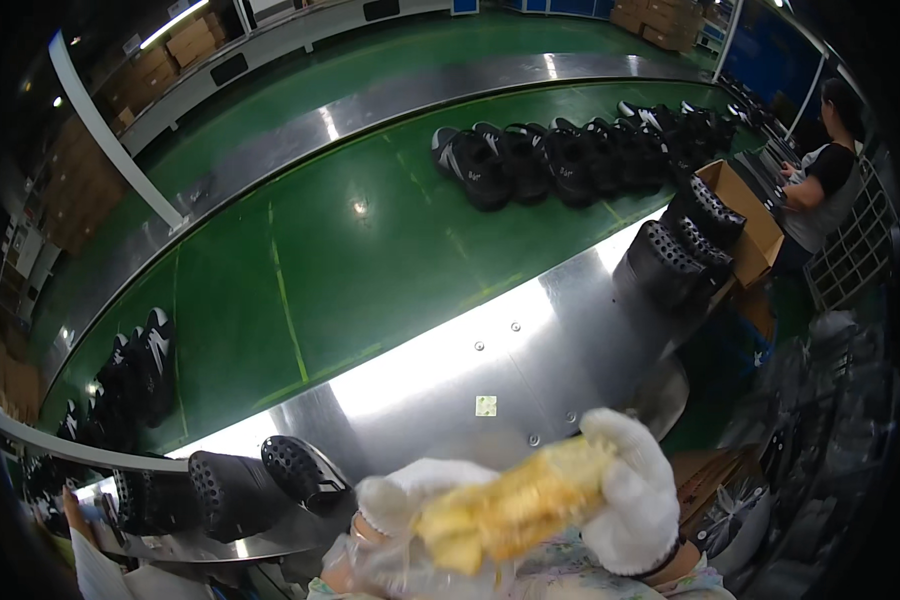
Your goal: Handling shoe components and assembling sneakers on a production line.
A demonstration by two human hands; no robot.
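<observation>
Both my hands wear white knit gloves and are close under the camera at the bottom edge. My left hand [395,500] and my right hand [635,490] together hold a crumpled yellowish cloth or sponge [510,510] stretched between them. Thin clear plastic [370,565] bunches under my left hand. The hands hover over the shiny steel edge [490,360] of a green conveyor belt [370,250].
Black perforated shoes [240,490] lie on the steel edge at the lower left. A row of black shoes [570,155] sits on the belt at the far right, more [135,375] at the left. Another person [820,170] stands at the right beside a cardboard box [750,220].
</observation>
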